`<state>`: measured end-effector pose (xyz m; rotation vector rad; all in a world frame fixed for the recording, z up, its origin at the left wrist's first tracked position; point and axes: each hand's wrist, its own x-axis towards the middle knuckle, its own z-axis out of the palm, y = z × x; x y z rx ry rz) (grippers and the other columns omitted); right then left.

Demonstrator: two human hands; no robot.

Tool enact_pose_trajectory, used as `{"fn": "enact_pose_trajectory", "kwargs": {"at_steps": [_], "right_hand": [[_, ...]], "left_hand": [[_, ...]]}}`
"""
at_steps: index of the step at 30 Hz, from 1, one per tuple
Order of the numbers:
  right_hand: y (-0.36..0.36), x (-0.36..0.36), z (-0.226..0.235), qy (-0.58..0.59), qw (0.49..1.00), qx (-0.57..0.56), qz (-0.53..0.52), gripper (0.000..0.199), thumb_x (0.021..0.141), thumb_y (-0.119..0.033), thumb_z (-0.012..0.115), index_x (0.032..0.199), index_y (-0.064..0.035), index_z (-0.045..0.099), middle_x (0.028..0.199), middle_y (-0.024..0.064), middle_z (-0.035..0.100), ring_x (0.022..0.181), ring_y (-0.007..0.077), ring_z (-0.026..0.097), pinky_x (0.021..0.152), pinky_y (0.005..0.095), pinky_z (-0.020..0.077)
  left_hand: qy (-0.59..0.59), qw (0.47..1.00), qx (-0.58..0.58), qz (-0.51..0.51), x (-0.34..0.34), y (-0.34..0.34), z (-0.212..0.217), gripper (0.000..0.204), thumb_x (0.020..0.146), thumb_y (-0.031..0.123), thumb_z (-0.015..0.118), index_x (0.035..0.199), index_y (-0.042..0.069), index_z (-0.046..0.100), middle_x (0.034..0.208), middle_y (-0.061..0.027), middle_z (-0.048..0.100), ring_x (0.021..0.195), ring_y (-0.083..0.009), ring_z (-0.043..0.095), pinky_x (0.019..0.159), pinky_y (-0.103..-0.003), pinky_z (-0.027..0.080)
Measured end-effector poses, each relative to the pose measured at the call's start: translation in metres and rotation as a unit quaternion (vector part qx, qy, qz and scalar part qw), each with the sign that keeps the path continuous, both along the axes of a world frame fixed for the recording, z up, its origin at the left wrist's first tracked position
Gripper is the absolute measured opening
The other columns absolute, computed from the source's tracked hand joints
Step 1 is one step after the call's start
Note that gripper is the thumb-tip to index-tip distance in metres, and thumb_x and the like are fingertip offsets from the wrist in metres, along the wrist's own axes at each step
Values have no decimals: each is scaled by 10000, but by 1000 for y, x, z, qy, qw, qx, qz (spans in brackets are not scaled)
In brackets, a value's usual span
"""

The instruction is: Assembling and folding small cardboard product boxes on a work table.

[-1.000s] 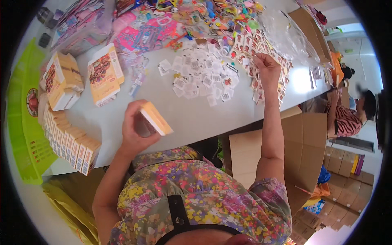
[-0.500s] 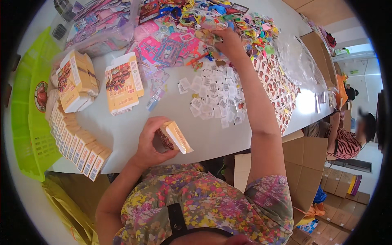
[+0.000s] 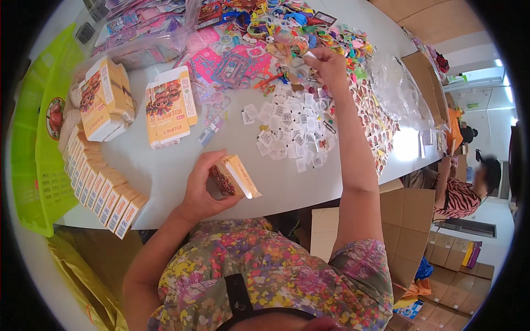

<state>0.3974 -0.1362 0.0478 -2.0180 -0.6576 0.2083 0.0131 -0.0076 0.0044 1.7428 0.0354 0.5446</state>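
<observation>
My left hand (image 3: 201,193) grips a small orange-and-white cardboard box (image 3: 234,177) above the near edge of the table. One end flap of the box stands open toward the right. Further out, my right hand (image 3: 331,67) pinches a small whitish piece (image 3: 310,54) between thumb and fingers; its kind is too small to make out. Below that hand lies a heap of small clear packets with printed labels (image 3: 292,124). Just beyond it spreads a pile of colourful small toys and trinkets (image 3: 287,27).
Flattened boxes (image 3: 168,110) lie in stacks at the left, with a row of filled-out small boxes (image 3: 102,190) beside a green basket (image 3: 41,165). Pink cards (image 3: 232,69), printed sticker sheets (image 3: 372,118) and a clear plastic bag (image 3: 400,88) surround the heaps. Another person (image 3: 461,190) sits at right.
My right hand has drawn back slightly from the toy pile and moved right, now with a whitish piece in its fingertips. My left hand still holds the box, turned a little.
</observation>
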Motion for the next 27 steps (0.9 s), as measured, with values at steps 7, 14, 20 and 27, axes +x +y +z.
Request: {"fn": "enact_pose_trajectory", "kwargs": {"at_steps": [7, 14, 20, 27], "right_hand": [[-15, -24, 32, 230, 951, 203, 45, 183, 873, -52, 677, 1047, -8, 643, 867, 33, 678, 682, 79, 643, 569, 216, 586], [-11, -49, 40, 292, 897, 293, 158, 233, 888, -25, 648, 1110, 32, 605, 878, 61, 676, 703, 99, 654, 597, 245, 600], [-9, -76, 47, 298, 910, 250, 146, 263, 894, -48, 648, 1149, 12, 616, 967, 81, 697, 705, 119, 663, 609, 232, 579], [-13, -115, 66, 254, 916, 194, 243, 308, 867, -111, 686, 1156, -20, 627, 976, 95, 687, 700, 139, 660, 493, 206, 487]], "left_hand": [[7, 1000, 21, -5, 1, 1, -1, 760, 619, 30, 824, 1283, 27, 454, 1191, -116, 488, 1090, -224, 536, 931, -328, 451], [15, 999, -37, 34, -2, -7, -3, 756, 656, 97, 848, 1290, 22, 444, 1171, -112, 528, 1077, -208, 560, 902, -322, 476], [-11, 997, -2, 78, -3, -10, -9, 786, 658, 111, 856, 1307, 14, 424, 1176, -105, 534, 1075, -198, 564, 910, -325, 479], [-15, 990, 21, 142, 0, -7, -11, 776, 610, 140, 875, 1282, 24, 506, 1145, -124, 571, 1043, -248, 588, 914, -333, 476]]}}
